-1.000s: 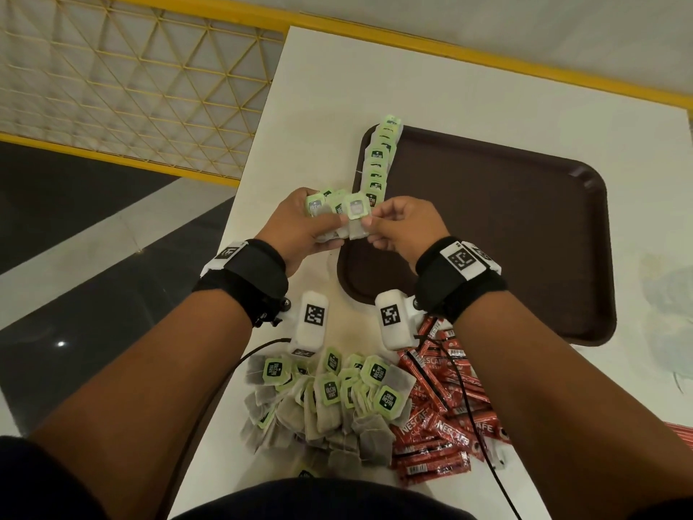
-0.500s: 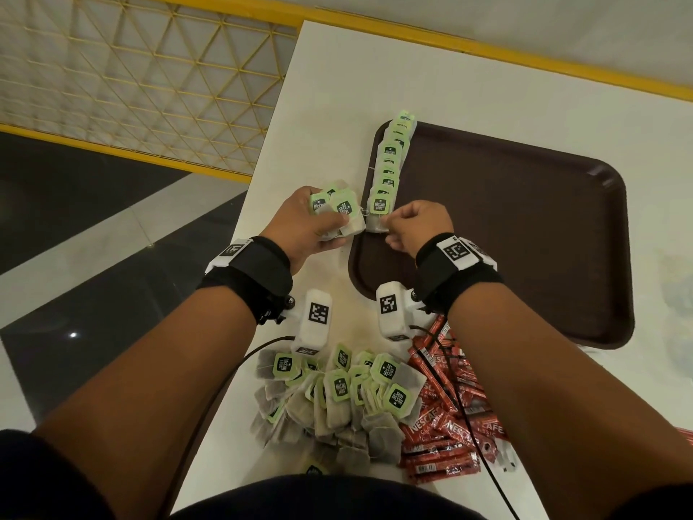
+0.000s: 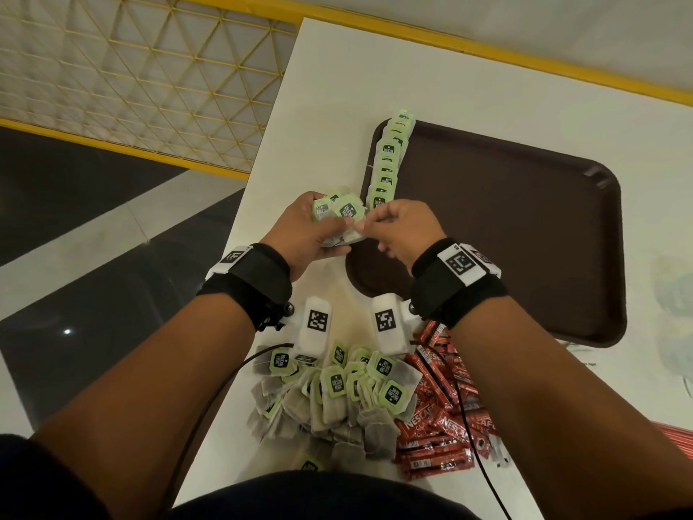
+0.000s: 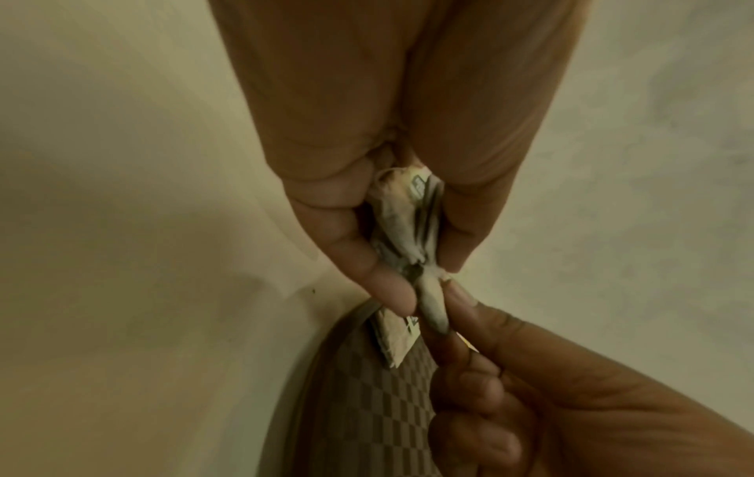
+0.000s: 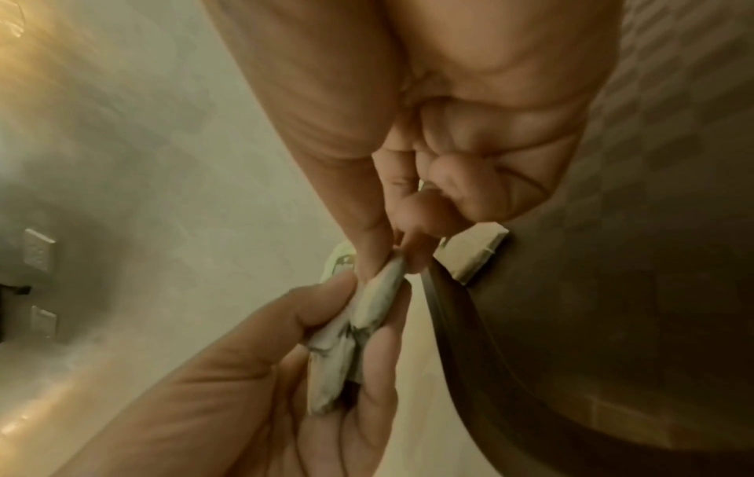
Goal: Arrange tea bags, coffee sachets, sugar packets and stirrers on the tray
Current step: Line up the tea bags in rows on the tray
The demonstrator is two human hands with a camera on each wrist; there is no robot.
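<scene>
Fingers of the left hand (image 3: 311, 234) grip a bunch of tea bags (image 3: 339, 215) at the tray's (image 3: 525, 234) left rim, while the right hand (image 3: 403, 234) pinches one bag from it. Placed bags (image 3: 388, 163) line that rim; loose tea bags (image 3: 333, 392) and coffee sachets (image 3: 442, 418) crowd the tabletop's (image 3: 337, 88) near edge.

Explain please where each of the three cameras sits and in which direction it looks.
Head: on the head, looking down at the tray; both forearms show.
Left wrist: along the left hand, which grips tea bags.
Right wrist: along the right hand, pinching one bag.
All three share the bunch of bags and the tray rim.
</scene>
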